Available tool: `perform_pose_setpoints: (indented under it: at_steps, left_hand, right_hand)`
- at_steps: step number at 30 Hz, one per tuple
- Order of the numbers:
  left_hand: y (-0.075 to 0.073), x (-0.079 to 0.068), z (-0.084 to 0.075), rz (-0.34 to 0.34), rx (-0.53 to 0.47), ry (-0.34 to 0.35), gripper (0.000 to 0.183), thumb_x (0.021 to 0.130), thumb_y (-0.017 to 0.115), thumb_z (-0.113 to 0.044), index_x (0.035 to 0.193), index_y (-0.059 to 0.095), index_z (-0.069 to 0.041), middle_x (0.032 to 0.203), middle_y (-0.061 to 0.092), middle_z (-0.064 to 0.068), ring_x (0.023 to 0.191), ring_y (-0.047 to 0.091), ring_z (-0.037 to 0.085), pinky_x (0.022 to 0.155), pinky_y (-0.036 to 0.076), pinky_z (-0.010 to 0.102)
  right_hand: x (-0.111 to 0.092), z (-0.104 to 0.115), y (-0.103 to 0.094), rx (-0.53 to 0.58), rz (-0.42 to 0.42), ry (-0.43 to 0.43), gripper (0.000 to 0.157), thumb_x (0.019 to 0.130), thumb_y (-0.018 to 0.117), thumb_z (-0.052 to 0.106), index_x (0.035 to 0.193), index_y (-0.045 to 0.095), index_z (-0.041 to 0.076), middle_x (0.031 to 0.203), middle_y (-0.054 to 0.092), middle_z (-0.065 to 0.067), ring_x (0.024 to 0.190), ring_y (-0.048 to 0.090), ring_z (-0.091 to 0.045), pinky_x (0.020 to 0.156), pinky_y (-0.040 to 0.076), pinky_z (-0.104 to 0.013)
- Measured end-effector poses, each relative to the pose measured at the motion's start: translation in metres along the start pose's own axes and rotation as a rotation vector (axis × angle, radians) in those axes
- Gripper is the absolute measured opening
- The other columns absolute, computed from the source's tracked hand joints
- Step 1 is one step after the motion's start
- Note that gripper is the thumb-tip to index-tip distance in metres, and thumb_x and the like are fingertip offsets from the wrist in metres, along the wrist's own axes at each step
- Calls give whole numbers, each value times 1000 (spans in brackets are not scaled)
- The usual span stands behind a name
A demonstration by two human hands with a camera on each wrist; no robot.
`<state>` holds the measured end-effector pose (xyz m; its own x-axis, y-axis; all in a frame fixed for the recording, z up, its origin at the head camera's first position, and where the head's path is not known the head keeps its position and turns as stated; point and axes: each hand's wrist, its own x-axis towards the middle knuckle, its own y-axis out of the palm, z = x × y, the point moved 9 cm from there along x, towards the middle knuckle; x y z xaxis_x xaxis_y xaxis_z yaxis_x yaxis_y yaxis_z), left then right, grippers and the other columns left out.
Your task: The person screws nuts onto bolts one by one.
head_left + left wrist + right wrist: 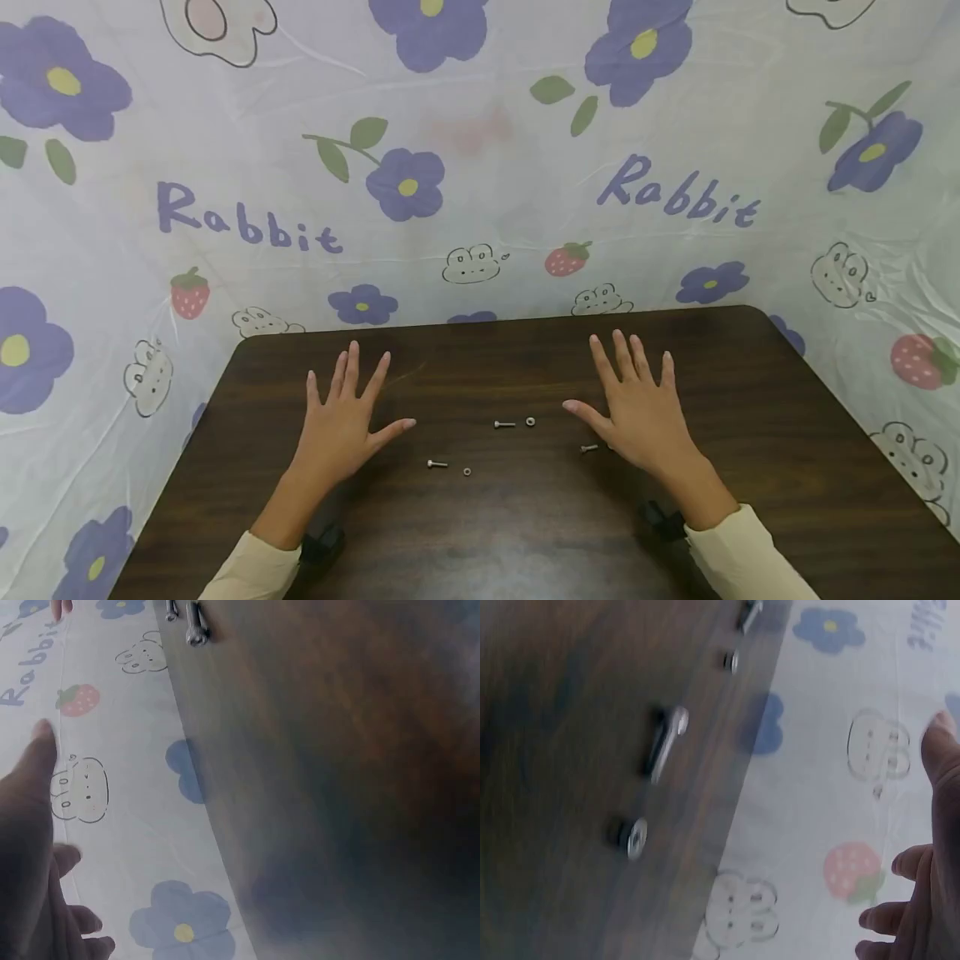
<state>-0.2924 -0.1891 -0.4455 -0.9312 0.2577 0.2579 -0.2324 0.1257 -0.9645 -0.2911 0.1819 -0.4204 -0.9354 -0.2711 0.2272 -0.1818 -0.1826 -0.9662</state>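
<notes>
Both hands are held over the dark table with fingers spread and nothing in them. My left hand is on the left, my right hand on the right. Between them lie a bolt with a nut beside it, and nearer the front another bolt with a smaller nut. A third bolt lies by the right hand's thumb side. In the right wrist view, a bolt and a nut show large; the left wrist view catches a bolt head at its top.
The brown wood-grain table has rounded far corners. A white cloth printed with flowers, rabbits and strawberries hangs behind it and along both sides. Dark wrist bands sit at the pale sleeves.
</notes>
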Motion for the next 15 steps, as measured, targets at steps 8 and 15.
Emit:
perform_pose_setpoints:
  at_steps: [8, 15]
  left_hand:
    - [0, -14, -14, 43, 1, 77, 97, 86, 46, -84, 162, 27, -26, 167, 14, 19, 153, 20, 36, 117, 22, 67]
    - [-3, -25, -29, 30, 3, 140, 94, 88, 47, -82, 161, 31, -26, 165, 26, 18, 147, 36, 34, 111, 38, 63]
  right_hand:
    - [-12, 39, 6, -50, 12, -99, 103, 90, 40, 83, 164, 12, 17, 167, 16, -19, 154, 14, -38, 119, 5, -69]
    - [-23, 72, 6, -53, 2, -189, 95, 93, 44, 77, 162, 26, 13, 164, 28, -17, 152, 25, -36, 120, 10, -67]
